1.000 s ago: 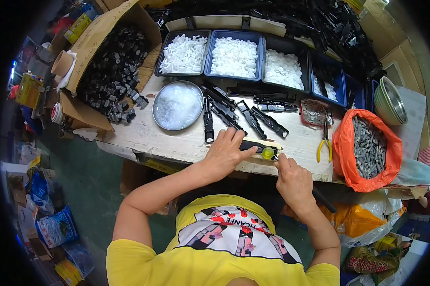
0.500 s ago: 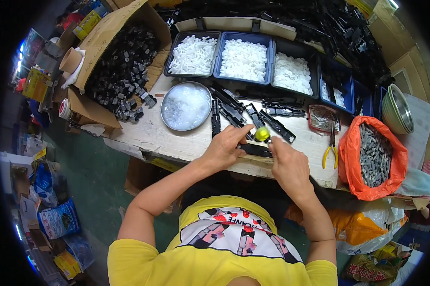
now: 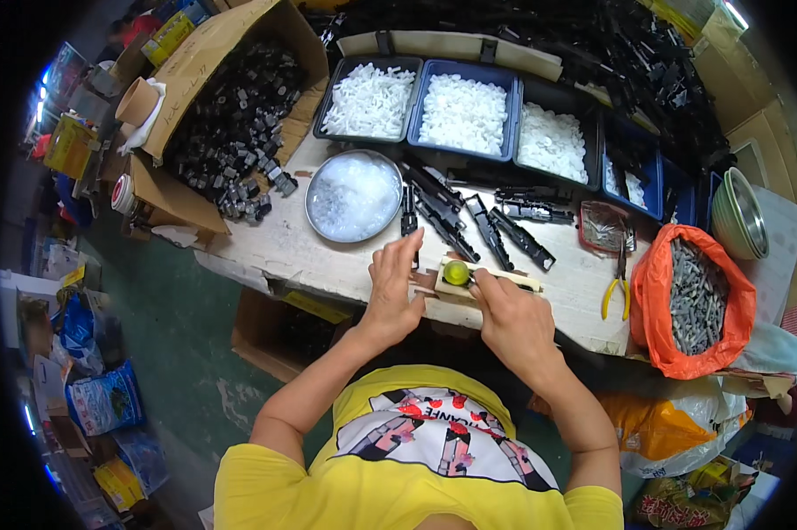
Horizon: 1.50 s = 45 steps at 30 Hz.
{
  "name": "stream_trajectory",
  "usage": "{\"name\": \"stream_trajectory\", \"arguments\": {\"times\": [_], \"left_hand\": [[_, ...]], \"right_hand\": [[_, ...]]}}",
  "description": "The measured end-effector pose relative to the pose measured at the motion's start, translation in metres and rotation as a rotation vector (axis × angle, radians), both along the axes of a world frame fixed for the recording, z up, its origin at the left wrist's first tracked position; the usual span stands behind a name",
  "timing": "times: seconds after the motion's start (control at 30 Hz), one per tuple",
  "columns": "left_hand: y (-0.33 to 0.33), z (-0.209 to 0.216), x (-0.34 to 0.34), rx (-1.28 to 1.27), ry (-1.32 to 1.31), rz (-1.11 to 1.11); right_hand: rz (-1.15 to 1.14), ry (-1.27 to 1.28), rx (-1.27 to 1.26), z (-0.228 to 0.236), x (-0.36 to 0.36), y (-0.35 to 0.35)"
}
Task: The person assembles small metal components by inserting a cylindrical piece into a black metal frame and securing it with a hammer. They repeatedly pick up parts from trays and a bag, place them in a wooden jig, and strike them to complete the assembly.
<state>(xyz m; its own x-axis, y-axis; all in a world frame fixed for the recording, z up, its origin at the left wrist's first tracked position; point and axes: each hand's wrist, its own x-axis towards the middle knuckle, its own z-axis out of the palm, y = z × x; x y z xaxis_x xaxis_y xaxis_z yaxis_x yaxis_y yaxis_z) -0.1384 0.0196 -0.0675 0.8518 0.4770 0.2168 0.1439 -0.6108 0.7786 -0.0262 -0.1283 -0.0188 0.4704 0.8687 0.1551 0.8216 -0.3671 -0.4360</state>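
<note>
My left hand (image 3: 391, 287) is held up at the bench's front edge, fingers stretched and apart, with nothing in it. My right hand (image 3: 515, 320) is closed round a hammer whose rounded yellow-green head (image 3: 456, 272) is over a pale wooden block (image 3: 445, 290). Its handle is mostly hidden by my fingers. Beyond my hands, several long black plastic assemblies lie slanting on the bench, among them one black assembly (image 3: 524, 238) nearest my right hand. A round metal dish (image 3: 352, 233) of small translucent pieces sits beyond my left hand.
Trays of white plastic parts (image 3: 466, 152) line the back. On the left lies a carton (image 3: 173, 106) of black parts. To the right are yellow-handled pliers (image 3: 626, 300), a small clear box (image 3: 584, 231), an orange bag (image 3: 650, 322) of grey pieces and stacked bowls (image 3: 725, 208).
My left hand has moved back from the hammer and its fingers have spread. The hammer head has come down and left. A black piece under my hands is no longer visible; the wooden block shows.
</note>
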Motion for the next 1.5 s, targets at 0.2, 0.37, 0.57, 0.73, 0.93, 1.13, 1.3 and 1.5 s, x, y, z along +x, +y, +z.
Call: {"name": "stream_trajectory", "arguments": {"times": [0.2,0.37,0.57,0.73,0.93,1.13,1.3,1.5], "left_hand": [[0.006,0.013,0.006,-0.096,0.035,-0.063],[0.003,0.017,0.017,0.044,0.029,-0.145],[-0.031,0.003,0.054,0.326,-0.034,-0.34],[-0.029,-0.001,0.066,0.304,-0.128,-0.45],[-0.016,0.02,0.063,-0.75,-0.155,-0.266],[-0.023,0.024,0.051,-1.338,-0.057,-0.137],[-0.03,0.021,0.036,-1.037,-0.005,-0.176],[-0.034,0.019,0.024,-0.674,-0.055,-0.146]], "right_hand": [[0.006,-0.096,-0.085,-0.017,-0.003,-0.014],[-0.285,-0.123,0.198,-0.034,0.026,-0.056],[-0.561,-0.304,-0.023,-0.057,0.058,-0.093],[-0.656,-0.399,0.04,-0.047,0.086,-0.108],[-0.721,-0.534,-0.271,-0.067,0.106,-0.119],[-0.591,-0.215,0.181,-0.055,0.098,-0.113],[-0.176,0.223,0.249,-0.015,0.035,-0.076],[-0.019,0.259,0.207,-0.01,0.013,-0.053]]}}
